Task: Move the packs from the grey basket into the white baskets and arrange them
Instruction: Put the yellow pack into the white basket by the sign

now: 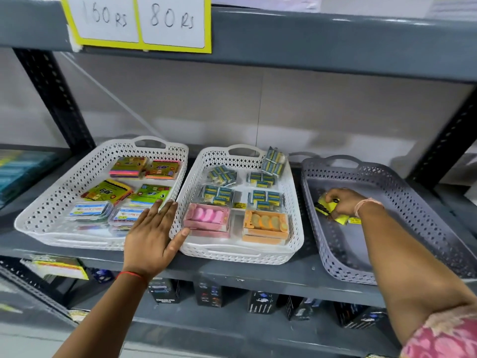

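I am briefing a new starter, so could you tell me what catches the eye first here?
Two white baskets of bright packs fill the shelf's left and middle. At the right, the right hand closes on yellow packs in the grey basket. The left hand lies flat between the white baskets.

Three baskets on the shelf — two white baskets (51,202) (291,202), one grey basket (402,192); five blue-striped packs (219,195), two price cards (111,18).

- Grey basket (402,192): right on the shelf, holding yellow packs (333,211) near its left wall.
- Left white basket (51,202): six flat packs in pairs.
- Middle white basket (294,215): blue-yellow packs far, pink and orange packs near.
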A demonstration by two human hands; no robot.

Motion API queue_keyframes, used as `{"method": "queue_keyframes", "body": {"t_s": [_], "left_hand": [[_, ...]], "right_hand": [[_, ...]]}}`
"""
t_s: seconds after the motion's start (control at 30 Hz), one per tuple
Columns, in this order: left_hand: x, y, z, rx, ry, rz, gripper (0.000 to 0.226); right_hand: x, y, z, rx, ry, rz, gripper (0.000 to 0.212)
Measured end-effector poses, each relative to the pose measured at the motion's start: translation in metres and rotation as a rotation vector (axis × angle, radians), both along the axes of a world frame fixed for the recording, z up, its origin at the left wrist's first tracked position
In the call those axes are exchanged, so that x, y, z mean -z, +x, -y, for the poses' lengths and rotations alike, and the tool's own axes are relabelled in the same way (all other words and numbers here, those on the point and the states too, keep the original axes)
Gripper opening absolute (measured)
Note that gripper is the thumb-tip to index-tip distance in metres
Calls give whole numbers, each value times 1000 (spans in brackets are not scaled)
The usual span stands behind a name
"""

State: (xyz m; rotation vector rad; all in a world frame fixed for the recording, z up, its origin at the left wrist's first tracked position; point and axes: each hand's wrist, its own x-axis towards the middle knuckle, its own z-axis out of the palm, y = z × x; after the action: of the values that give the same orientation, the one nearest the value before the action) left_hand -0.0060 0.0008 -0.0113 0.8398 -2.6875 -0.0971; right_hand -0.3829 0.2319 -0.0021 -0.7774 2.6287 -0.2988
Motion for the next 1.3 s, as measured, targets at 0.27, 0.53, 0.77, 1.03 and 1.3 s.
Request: {"method": "queue_keyframes", "body": {"t_s": [0.27,0.53,0.77,1.03,1.3], "left_hand": [[-2,5,3,56,28,-105,97],[-7,61,56,-21,57,-219,92],[5,127,126,-233,112,-314,98],[17,133,134,-171,101,-350,83],[20,131,135,-172,94,-367,81]], "right_hand": [[-49,24,19,41,-149,-302,61],[-115,154,176,-440,-398,-308,63],[-73,233,304,-663,-283,-119,54],[-21,252,354,-686,-57,-26,55],[-5,252,361,-682,-32,-62,54]]}}
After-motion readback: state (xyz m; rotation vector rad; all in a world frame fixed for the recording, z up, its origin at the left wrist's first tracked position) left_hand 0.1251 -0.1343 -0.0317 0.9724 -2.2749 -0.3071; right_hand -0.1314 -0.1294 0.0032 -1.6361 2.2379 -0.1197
